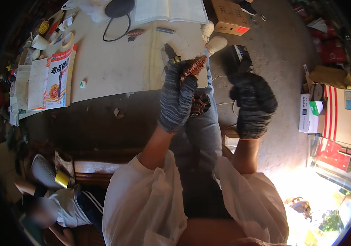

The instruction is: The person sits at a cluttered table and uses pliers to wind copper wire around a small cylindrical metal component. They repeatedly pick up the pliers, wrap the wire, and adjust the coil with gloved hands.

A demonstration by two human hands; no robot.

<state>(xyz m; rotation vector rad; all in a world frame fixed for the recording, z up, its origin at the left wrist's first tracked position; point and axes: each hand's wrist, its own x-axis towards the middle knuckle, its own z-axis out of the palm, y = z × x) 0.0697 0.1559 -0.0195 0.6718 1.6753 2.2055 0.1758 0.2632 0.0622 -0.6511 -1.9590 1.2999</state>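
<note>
Left hand (175, 98): one, wearing a striped grey knit glove, pointing forward, fingers curling in a grip. Right hand (256, 100): one, wearing a matching darker-looking glove, standing apart from the left, fingers bending, blurring too much for its grip to read. Forearms (156, 147): two, bare, extending from the lower edge. Sleeves (140, 201): two, white, loosely bunching.

In our gloved left hand (175, 96) we hold a coppery wire bundle (192, 69) near the desk (114, 65); our gloved right hand (255, 100) is blurred, so we cannot surely tell its grip.
</note>
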